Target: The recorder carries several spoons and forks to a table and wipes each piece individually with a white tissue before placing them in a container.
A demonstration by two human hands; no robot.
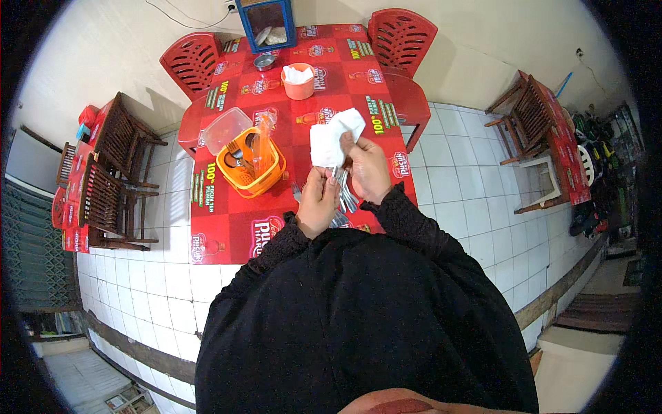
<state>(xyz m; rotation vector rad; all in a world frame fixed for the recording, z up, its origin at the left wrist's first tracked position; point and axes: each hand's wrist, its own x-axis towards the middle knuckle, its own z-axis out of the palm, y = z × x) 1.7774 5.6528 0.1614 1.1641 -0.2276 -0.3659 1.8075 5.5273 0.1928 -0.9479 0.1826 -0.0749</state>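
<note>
My right hand (370, 168) pinches a white tissue or cloth (327, 142) between thumb and fingers above the red table. Close beside it, my left hand (318, 199) grips the end of a piece of metal cutlery (336, 174), whose other part is hidden by the white sheet. Below and between my hands, several metal spoons or forks (347, 196) lie on the table. A fork (296, 192) shows just left of my left hand. Further left stands an orange plastic basket (253, 186) with utensils and a clear plastic bag in it.
A translucent lid (226, 129) lies behind the basket. Further back are a pink tub (299, 90) with white tissues, a metal bowl (264, 62) and a blue-framed case (266, 26). Red plastic chairs (194, 62) flank the printed table cover (227, 238). Wooden chairs (111, 202) stand left.
</note>
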